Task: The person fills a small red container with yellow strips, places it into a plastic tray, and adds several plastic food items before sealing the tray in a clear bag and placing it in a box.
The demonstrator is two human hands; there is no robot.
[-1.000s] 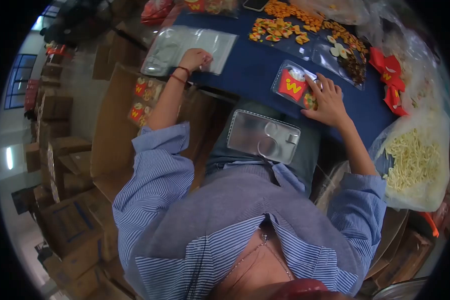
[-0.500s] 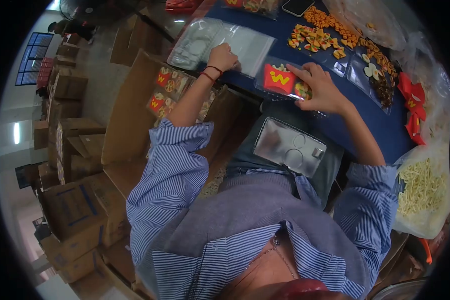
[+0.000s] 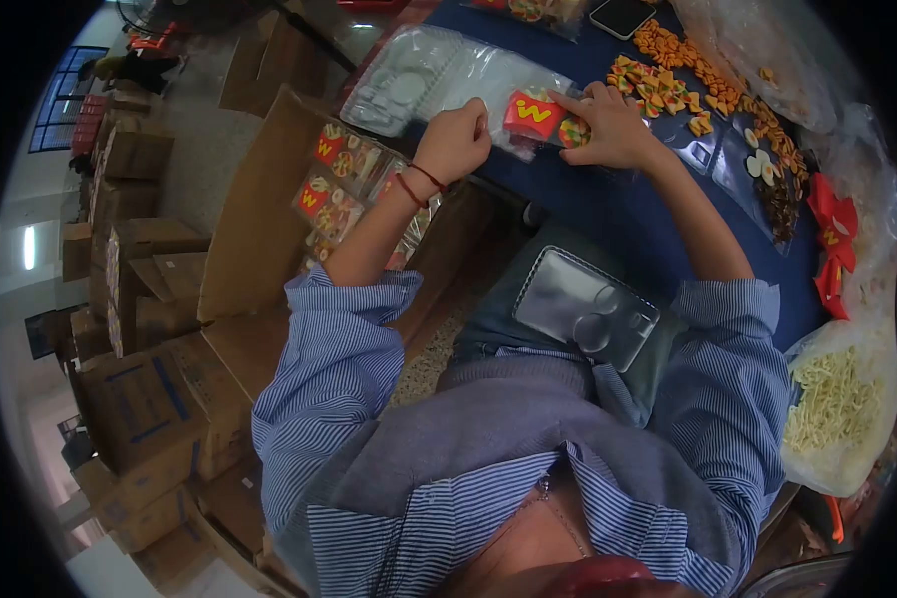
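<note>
My left hand (image 3: pixel 452 142) is closed in a pinch beside the stack of clear plastic bags (image 3: pixel 503 72); whatever its fingertips hold is too small to make out. My right hand (image 3: pixel 613 130) grips the right end of a clear plastic tray, its fingers over the top. Inside the tray are a red toy fries box (image 3: pixel 531 115) with a yellow mark and a round, multicoloured toy food piece (image 3: pixel 573 132). The tray's left end lies over the bags. Another empty clear tray (image 3: pixel 593 304) rests on my lap, and nested clear trays (image 3: pixel 401 80) stand behind my left hand.
On the blue table (image 3: pixel 757 239) lie a phone (image 3: pixel 622 16), orange toy pieces (image 3: pixel 673 48), colourful triangular pieces (image 3: pixel 653 88) and red boxes (image 3: pixel 833 239). A bag of pale strips (image 3: pixel 835 404) sits at right. Packed sets (image 3: pixel 339 179) fill an open carton (image 3: pixel 254 199) at left.
My left hand has come back toward me from the bags and closed. The right hand has moved the filled tray slightly left and farther away, over the bags.
</note>
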